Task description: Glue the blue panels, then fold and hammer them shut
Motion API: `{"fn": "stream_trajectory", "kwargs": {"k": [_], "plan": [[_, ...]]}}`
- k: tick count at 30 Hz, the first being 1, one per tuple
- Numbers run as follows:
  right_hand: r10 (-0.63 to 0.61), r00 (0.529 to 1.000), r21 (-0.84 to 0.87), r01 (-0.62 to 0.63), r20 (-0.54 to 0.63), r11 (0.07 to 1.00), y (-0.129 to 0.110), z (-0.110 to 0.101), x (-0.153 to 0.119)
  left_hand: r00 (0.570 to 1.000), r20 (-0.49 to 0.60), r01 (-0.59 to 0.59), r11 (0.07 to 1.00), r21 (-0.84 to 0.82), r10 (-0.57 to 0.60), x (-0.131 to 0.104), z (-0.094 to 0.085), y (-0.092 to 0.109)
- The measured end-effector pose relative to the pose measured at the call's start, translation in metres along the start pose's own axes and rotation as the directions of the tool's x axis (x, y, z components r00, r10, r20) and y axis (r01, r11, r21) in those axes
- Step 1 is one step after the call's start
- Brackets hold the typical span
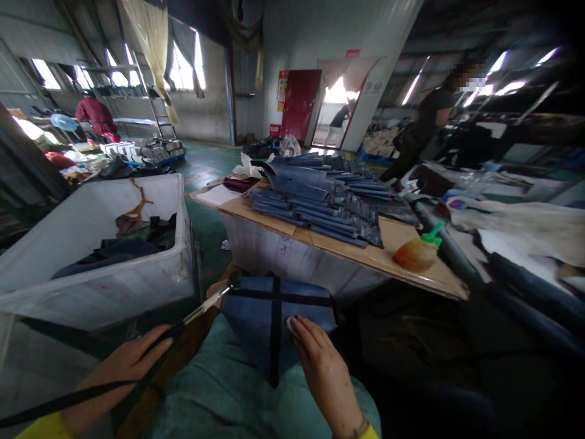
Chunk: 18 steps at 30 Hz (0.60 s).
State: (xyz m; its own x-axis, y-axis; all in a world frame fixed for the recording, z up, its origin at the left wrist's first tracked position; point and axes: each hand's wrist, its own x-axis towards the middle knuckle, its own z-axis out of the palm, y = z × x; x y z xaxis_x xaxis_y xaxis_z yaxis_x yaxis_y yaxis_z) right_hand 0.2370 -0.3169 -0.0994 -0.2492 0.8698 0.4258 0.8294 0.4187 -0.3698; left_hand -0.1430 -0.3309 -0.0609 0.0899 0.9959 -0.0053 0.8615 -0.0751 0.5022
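A blue piece (249, 311) with black straps crossed over it lies on the person's lap, over green cloth (205, 378). My left hand (137, 360) is closed around the dark handle of a thin metal tool (196, 312), whose round black head is over the blue piece's upper left corner. A black strap also runs past my left wrist. My right hand (320, 356) rests on the right part of the blue piece, its fingers together and bent over a small white item (290, 323) at the fingertips.
Ahead, a cardboard-topped table (269, 224) bears stacked blue pieces (315, 201) and a brown bottle (415, 255) with a green nozzle. A white bin (183, 244) with dark cloth stands left. Rolls and fabric lie right. One person (423, 122) is at right, others farther back.
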Motion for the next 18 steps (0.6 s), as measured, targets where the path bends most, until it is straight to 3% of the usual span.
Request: {"fn": "stream_trajectory", "kwargs": {"k": [4,9,13,16,18], "plan": [[0.017,1.0,-0.027,-0.017,0.0,1.0,0.003,0.002,0.002,0.998,0.011,0.064,0.996,-0.055,-0.064,0.049,-0.008,0.007],[0.055,0.998,-0.059,-0.056,-0.016,0.997,0.01,0.002,-0.002,0.988,-0.139,-0.062,0.997,0.042,0.067,0.157,-0.028,0.028],[0.086,0.996,-0.06,-0.087,-0.023,0.994,0.012,0.002,-0.003,0.985,-0.166,-0.008,0.975,0.222,0.046,0.239,-0.044,0.044],[0.13,0.99,-0.034,-0.132,-0.053,0.991,0.019,-0.003,-0.001,0.985,-0.162,-0.022,0.963,0.267,0.067,0.272,-0.047,0.053],[0.195,0.977,-0.007,-0.197,-0.087,0.98,0.03,-0.009,0.0,0.981,-0.16,-0.054,0.953,0.299,0.106,0.275,-0.042,0.06]]}}
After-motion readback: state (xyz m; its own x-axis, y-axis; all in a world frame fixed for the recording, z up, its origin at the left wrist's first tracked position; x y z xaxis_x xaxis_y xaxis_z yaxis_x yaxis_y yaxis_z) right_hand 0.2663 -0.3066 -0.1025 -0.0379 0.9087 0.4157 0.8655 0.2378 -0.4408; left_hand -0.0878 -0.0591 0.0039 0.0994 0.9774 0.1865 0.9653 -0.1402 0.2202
